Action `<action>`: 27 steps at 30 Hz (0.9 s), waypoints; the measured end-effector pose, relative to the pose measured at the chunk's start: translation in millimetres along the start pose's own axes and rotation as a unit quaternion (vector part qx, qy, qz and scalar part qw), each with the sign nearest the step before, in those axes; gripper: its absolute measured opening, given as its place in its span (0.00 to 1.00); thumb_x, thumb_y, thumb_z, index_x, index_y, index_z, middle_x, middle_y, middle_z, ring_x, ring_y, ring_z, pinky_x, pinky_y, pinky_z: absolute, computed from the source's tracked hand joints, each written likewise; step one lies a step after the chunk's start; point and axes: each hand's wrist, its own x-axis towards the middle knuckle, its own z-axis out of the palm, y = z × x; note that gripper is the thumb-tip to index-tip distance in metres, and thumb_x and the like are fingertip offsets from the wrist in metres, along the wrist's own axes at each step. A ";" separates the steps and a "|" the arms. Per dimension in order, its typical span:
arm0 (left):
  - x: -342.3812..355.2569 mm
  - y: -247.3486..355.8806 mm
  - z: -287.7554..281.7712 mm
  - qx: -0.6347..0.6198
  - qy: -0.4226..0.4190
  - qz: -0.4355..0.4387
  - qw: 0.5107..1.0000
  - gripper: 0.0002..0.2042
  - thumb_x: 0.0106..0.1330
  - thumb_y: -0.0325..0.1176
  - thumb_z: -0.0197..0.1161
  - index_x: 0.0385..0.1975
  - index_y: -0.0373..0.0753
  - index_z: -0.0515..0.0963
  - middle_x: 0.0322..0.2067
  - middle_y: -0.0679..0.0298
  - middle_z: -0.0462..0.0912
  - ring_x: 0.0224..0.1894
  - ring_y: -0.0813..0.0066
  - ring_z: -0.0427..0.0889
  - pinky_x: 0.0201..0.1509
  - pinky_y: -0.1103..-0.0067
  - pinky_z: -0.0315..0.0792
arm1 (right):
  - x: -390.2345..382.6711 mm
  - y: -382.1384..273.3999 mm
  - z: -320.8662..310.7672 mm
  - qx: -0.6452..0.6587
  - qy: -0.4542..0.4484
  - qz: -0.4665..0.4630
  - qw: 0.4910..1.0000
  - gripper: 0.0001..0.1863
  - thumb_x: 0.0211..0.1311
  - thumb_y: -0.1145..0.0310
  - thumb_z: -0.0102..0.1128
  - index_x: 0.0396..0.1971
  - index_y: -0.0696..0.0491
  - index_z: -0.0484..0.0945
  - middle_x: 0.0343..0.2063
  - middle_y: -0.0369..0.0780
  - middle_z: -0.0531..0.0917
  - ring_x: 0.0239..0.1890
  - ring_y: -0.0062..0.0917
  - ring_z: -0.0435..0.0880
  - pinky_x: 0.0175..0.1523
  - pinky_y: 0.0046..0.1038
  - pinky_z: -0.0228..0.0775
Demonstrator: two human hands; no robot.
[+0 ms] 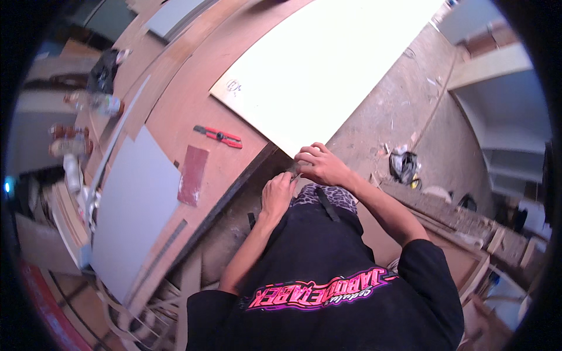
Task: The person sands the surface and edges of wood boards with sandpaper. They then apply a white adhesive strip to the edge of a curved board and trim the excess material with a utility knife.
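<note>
My right hand (321, 165) has curled fingers at the near corner of a large white board (304, 64) on a pinkish wooden bench (199, 111). My left hand (279, 193), just below and left of it, also has bent, closed fingers. Between the two lies a small dark piece (294, 169), partly hidden by the fingers; I cannot make out what it is. A red box cutter (218, 136) rests on the bench left of the board, near a worn reddish rectangular strip (191, 175) and a pale grey panel (132, 213).
Bottles (108, 104) and a black bag (105, 73) crowd the left edge. Dusty concrete floor (389, 99) runs right of the board, with a dark bag of scraps (403, 165). Shelved carcasses (497, 111) stand at the far right; wood offcuts (451, 225) lie at lower right.
</note>
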 end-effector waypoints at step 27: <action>16.4 0.0 43.1 0.174 0.216 -0.007 0.961 0.04 0.56 0.28 0.58 0.31 0.41 0.77 0.30 0.64 0.79 0.42 0.69 0.80 0.65 0.64 0.66 | 34.3 53.7 5.7 0.065 -0.152 -0.217 0.962 0.10 0.53 0.64 0.63 0.36 0.48 0.81 0.44 0.32 0.77 0.57 0.28 0.71 0.59 0.45 0.58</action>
